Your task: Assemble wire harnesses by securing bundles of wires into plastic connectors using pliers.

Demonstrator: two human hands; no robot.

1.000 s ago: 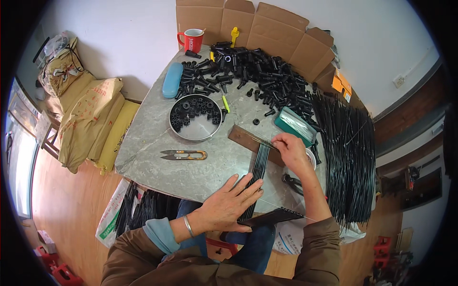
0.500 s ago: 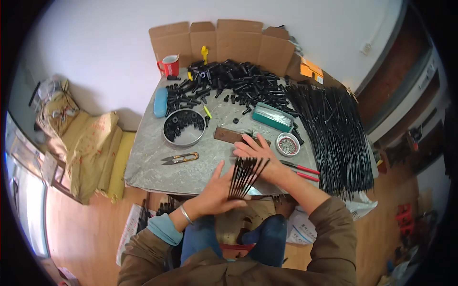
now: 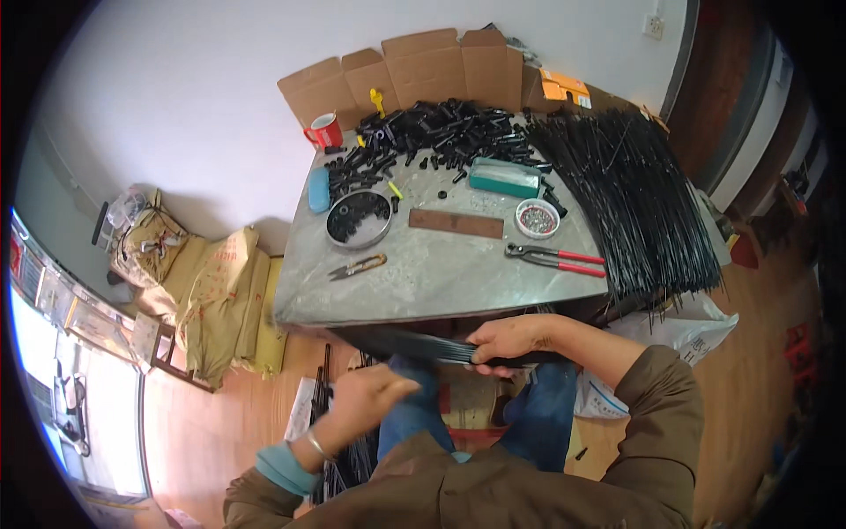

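Observation:
My right hand (image 3: 514, 340) is closed around a bundle of thin black rods (image 3: 432, 347), held level just off the table's front edge, over my lap. The far end of the bundle reaches left and is smeared by motion. My left hand (image 3: 372, 398) is apart from the bundle, below and left of it, above my left thigh; its fingers are blurred. On the table, red-handled pincers (image 3: 555, 257) lie nearest my right hand. A flat brown bar (image 3: 456, 223) rests behind them, beside a white bowl of small metal pieces (image 3: 537, 218).
Thread snips (image 3: 359, 266) and a round metal tin of black parts (image 3: 359, 219) lie on the left. Black tubular parts (image 3: 441, 132) are heaped at the back, before cardboard flaps (image 3: 427, 70). Long black rods (image 3: 643, 203) cover the table's right side. A red mug (image 3: 327, 131) stands back left.
Both hands have moved down off the tabletop toward my lap. The rods, upright by my left hand before, now lie level in my right hand. My view has shifted, baring the pincers and bar.

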